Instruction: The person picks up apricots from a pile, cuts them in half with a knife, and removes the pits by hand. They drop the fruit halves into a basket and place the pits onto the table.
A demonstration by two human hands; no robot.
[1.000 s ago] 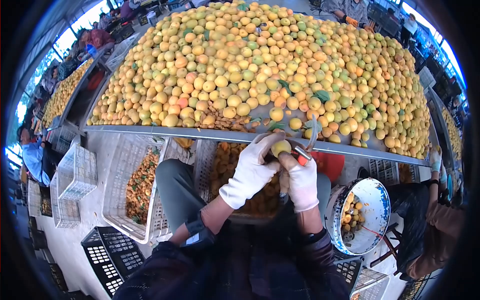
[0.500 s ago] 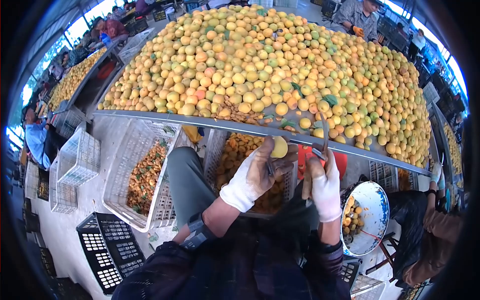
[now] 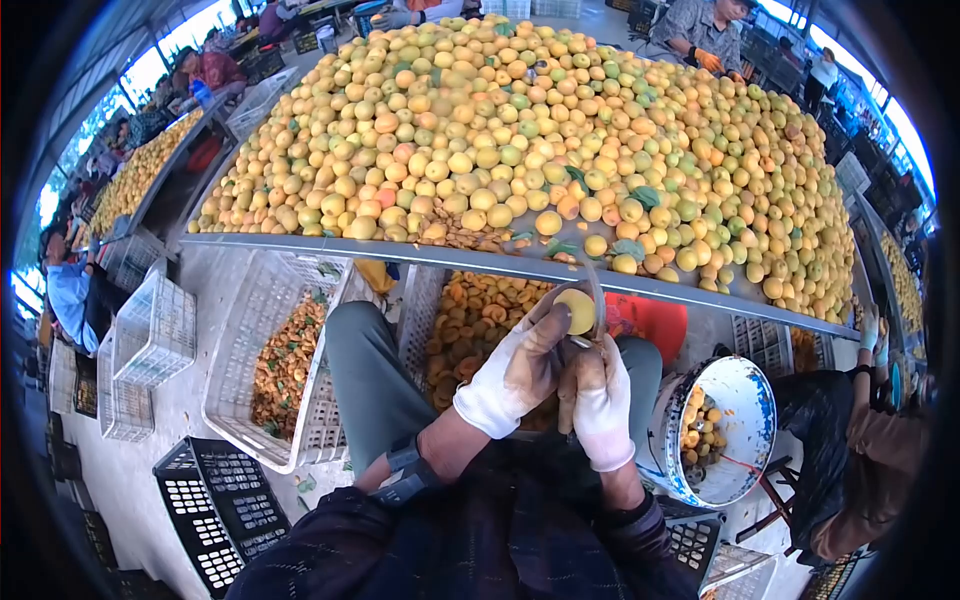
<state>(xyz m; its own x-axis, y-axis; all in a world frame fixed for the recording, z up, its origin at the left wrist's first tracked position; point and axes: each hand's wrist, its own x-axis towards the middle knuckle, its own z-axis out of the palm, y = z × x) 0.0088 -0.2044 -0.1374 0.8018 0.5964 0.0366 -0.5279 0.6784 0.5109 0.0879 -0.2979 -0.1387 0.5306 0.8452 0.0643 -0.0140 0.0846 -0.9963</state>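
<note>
My left hand (image 3: 515, 385) wears a dirty white glove and grips a yellow apricot (image 3: 576, 311) between thumb and fingers. In my gloved right hand (image 3: 603, 405) is a knife with a thin curved blade (image 3: 599, 292). The blade stands upright along the right side of the apricot, close to or touching it. Whether it has cut in, I cannot tell. Both hands are close together above my lap, in front of the table's metal edge (image 3: 480, 260). Below them a plastic crate (image 3: 415, 325) holds halved apricots (image 3: 484, 310).
A big heap of apricots (image 3: 450, 150) covers the table. To the left stand a crate of orange-brown scraps (image 3: 285, 375) and a black crate (image 3: 225, 505). A white-blue bucket (image 3: 752, 420) and a red basin (image 3: 657, 325) are at right. Another person's sleeve (image 3: 880, 450) is beside the bucket.
My right hand has moved left and down, bringing the knife up to the apricot. The left hand has shifted slightly right with the apricot. The view has moved a little.
</note>
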